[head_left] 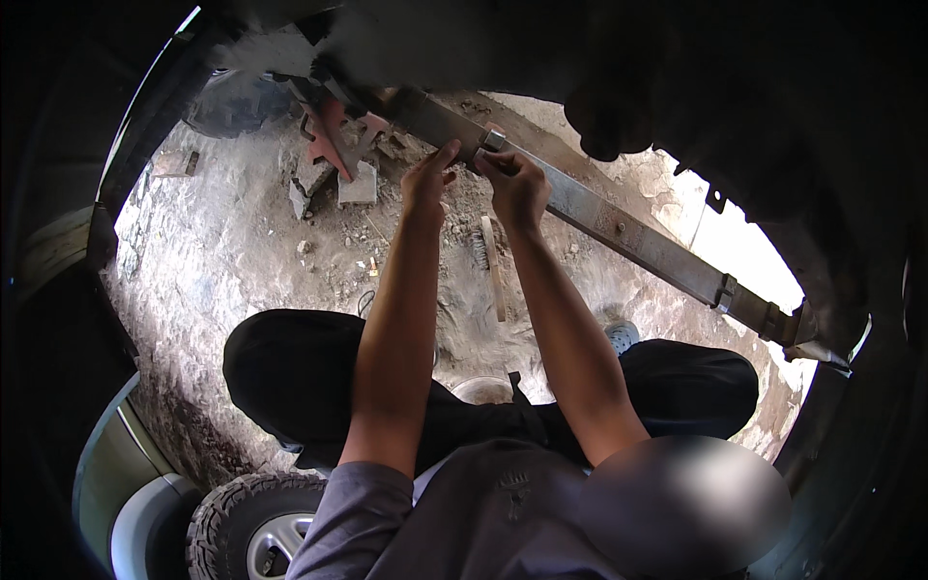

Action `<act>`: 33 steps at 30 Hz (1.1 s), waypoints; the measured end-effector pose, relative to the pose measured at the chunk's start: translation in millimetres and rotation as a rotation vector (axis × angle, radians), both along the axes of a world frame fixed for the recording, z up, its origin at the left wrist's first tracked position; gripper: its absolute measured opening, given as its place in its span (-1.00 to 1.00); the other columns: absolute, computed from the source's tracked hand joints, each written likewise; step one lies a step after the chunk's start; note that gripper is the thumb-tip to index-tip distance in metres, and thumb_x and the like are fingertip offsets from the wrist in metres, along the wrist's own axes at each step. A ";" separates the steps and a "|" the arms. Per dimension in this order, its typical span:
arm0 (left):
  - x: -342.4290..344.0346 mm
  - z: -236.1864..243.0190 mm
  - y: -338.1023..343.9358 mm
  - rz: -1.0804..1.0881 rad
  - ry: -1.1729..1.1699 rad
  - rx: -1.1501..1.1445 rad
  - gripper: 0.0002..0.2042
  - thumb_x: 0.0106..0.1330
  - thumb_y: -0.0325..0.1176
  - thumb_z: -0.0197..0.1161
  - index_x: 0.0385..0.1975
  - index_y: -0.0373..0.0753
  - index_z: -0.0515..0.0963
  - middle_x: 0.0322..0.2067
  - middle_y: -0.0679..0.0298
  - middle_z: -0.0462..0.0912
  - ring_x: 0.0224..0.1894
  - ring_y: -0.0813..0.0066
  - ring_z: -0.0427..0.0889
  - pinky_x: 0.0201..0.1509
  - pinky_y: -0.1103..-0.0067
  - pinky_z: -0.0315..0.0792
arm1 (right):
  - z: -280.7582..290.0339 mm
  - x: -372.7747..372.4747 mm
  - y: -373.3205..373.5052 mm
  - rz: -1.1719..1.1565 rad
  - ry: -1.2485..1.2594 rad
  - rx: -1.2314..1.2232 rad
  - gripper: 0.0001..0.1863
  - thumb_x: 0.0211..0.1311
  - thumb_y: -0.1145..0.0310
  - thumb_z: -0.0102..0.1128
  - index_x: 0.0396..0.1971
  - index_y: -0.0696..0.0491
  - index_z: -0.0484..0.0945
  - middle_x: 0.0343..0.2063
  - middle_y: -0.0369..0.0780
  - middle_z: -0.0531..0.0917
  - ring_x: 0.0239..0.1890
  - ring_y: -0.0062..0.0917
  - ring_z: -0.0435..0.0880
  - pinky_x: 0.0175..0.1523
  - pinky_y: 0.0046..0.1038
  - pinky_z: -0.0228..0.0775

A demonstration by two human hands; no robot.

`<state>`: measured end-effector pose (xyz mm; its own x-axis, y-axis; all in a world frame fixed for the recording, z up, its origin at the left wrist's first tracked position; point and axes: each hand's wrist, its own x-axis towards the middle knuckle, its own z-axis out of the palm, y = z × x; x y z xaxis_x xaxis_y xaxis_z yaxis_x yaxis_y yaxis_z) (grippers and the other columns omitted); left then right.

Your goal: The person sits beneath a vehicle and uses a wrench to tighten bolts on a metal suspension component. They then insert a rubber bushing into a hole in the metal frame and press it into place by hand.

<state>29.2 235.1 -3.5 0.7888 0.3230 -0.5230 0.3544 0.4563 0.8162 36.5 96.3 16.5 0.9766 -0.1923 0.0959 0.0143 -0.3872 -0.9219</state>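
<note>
A long grey leaf spring (619,227) runs slantwise from the upper middle to the right, beneath the dark underside of a vehicle. My left hand (425,188) touches its lower edge near the left part, one finger stretched against the metal and the others loosely bent. My right hand (520,188) is pinched together at the spring, right beside a small metal clip (494,141) wrapped around it. Whatever lies between the right fingertips is too small to make out. Farther along the spring sits a second clip (725,292).
A red jack stand (329,140) stands at the upper left beside a pale block (359,184). A wire brush (492,268) lies on the dirty ground below my hands. A wheel (256,527) is at the lower left. Dark vehicle parts hang overhead at the upper right.
</note>
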 end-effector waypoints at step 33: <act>5.0 11.7 -5.7 0.084 0.032 0.072 -0.63 0.18 -0.22 0.61 -0.12 -0.33 0.76 -0.13 0.28 0.78 -0.13 0.52 0.67 -0.12 0.57 0.51 | -0.6 22.1 -0.7 0.097 0.028 -0.105 -0.73 0.07 0.17 0.61 -0.27 -0.02 0.83 -0.36 -0.24 0.84 -0.30 -0.54 0.81 -0.12 -0.47 0.56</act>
